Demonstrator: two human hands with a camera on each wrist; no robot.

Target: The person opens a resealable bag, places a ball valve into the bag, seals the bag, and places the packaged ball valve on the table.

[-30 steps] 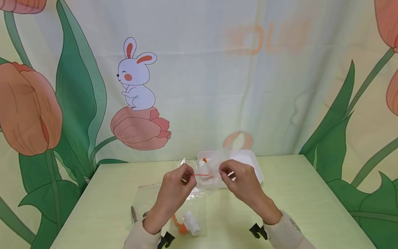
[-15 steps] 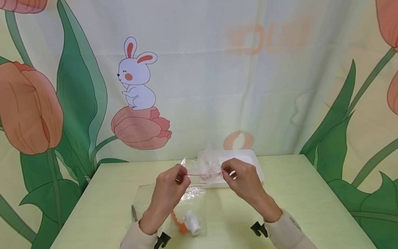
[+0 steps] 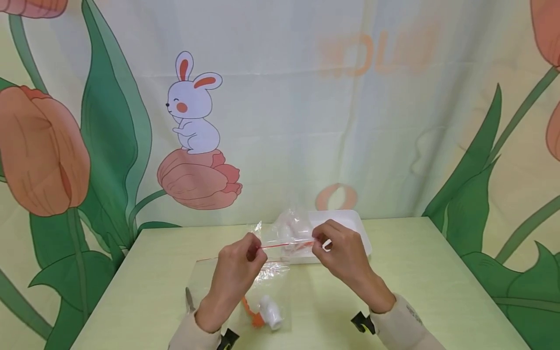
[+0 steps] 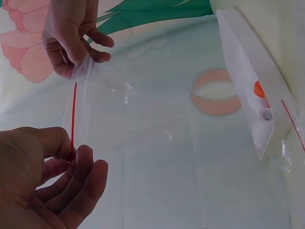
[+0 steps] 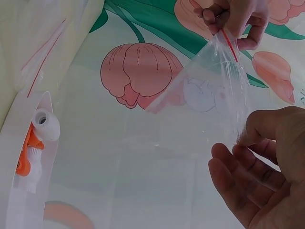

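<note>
My left hand pinches one end of the red zip strip of a clear zip-lock bag. The other end of that strip is between the thumb and finger of my right hand. Stretched between both hands above the table, the bag spreads away from me in front of a white tray. No contents show in the bag in either wrist view. Inside the tray, the right wrist view shows a white bottle-like piece and orange parts.
More clear plastic bagging with red strips lies on the table below my hands. A white bottle-like piece and an orange part are at that bagging, in or on it. A slim grey object lies at the left.
My hands have drawn slightly apart, the left one moving left. The bag, bunched before, now hangs spread between them with its red strip pulled longer, covering the tray's left part.
</note>
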